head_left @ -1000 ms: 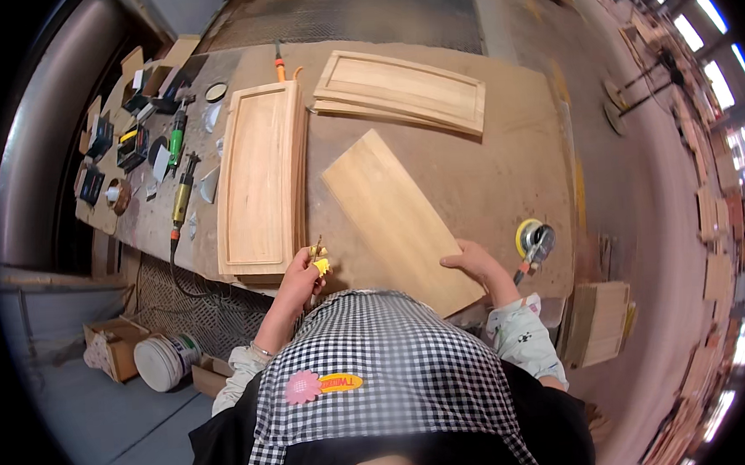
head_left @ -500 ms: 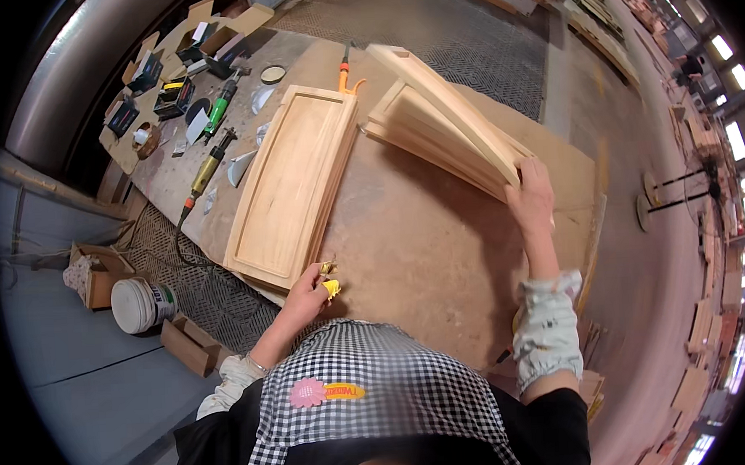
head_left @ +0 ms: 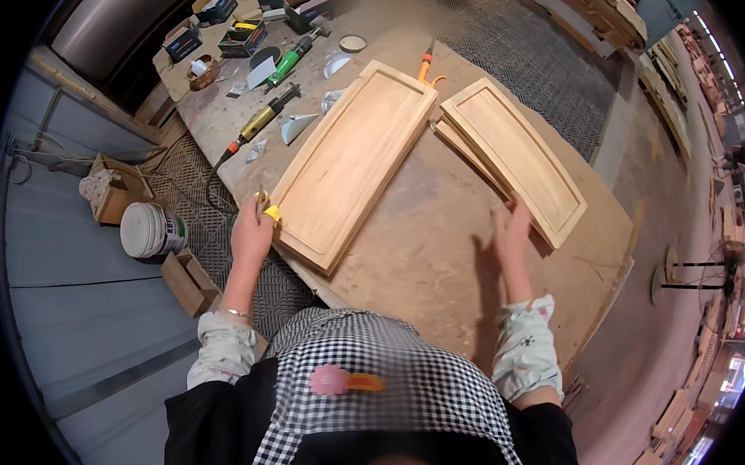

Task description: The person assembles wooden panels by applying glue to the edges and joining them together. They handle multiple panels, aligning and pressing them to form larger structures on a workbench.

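Left hand (head_left: pixel 252 232): I found it closed on a small yellow object (head_left: pixel 274 215), kind unclear, beside the near end of the left stack of recessed wooden panels (head_left: pixel 348 162). Right hand (head_left: pixel 514 232): thumb and fingers were parted at the left edge of the right-hand recessed wooden panel (head_left: pixel 520 157); contact I could not confirm. Both lots lay on the brown worktable (head_left: pixel 416 264). Left of the stack, I logged one green handheld power tool (head_left: pixel 289 62).

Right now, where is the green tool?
In the head view, the green tool lies upper left on the table, just beyond the yellow tool.
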Motion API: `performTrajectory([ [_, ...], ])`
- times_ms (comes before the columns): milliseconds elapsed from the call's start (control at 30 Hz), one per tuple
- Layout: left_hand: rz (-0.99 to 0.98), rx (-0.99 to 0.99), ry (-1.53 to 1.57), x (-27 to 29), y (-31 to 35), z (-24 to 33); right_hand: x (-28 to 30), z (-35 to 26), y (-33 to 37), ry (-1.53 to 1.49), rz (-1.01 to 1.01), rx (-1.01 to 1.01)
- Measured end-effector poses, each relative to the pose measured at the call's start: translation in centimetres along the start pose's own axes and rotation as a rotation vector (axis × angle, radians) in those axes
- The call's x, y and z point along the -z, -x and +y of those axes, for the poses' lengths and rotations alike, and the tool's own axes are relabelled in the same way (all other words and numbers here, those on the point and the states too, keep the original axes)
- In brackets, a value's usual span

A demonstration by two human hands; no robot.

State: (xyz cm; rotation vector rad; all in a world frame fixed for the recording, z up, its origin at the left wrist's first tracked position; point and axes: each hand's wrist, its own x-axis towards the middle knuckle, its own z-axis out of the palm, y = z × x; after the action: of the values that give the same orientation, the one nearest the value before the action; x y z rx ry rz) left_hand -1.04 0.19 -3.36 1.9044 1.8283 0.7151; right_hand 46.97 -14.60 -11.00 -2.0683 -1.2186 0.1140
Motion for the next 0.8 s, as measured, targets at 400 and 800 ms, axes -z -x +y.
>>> performTrajectory([
  [400, -0.774, 0.195, 0.751, -2.8, 7.6, 3.8, -3.5, -15.4, 5.0, -0.229, -0.362, -0.59],
  [800, -0.032, 0.055, 0.596, 5.1, 2.5, -2.7, -1.0, -15.5, 8.6, -0.275, -0.499, -0.473],
])
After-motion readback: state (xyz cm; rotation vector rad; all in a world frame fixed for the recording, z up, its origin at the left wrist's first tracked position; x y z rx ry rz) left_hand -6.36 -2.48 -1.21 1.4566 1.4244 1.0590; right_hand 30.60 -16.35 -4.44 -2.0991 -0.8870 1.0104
